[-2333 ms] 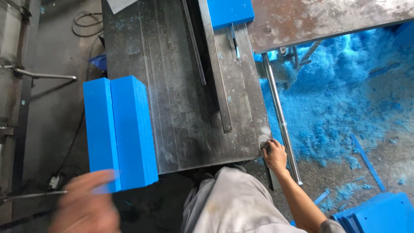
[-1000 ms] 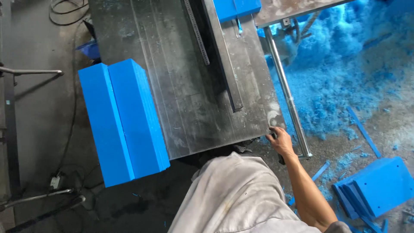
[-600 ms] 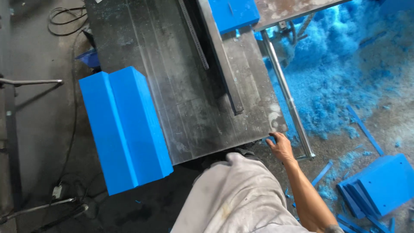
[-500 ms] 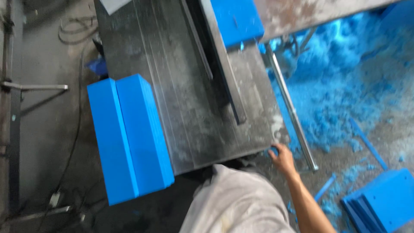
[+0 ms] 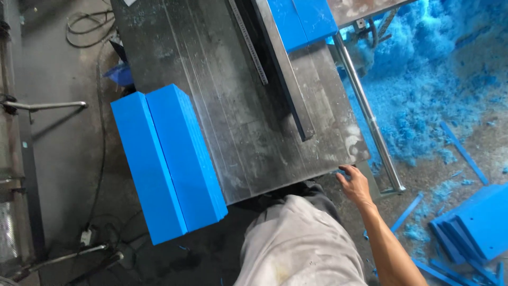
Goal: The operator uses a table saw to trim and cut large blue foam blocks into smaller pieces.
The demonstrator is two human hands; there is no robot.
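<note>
My right hand [image 5: 353,185] reaches down to the near right corner of the grey metal saw table [image 5: 248,106], fingers spread and touching its edge, holding nothing. Two stacks of long bright blue boards [image 5: 169,161] lie side by side on the table's left edge, overhanging toward me. A long metal fence bar [image 5: 283,69] runs along the table toward the far end. More blue board [image 5: 304,21] lies beside it at the top. My left hand is out of sight.
A steel rail [image 5: 368,116] runs along the table's right side. Blue shavings [image 5: 423,79] cover the floor on the right, with cut blue pieces [image 5: 476,225] piled at the lower right. Cables [image 5: 95,32] and a metal frame [image 5: 21,159] lie on the left floor.
My left hand, seen near the blue stacks earlier, has left the view. My right hand stays at the table's near right corner while the view shifts.
</note>
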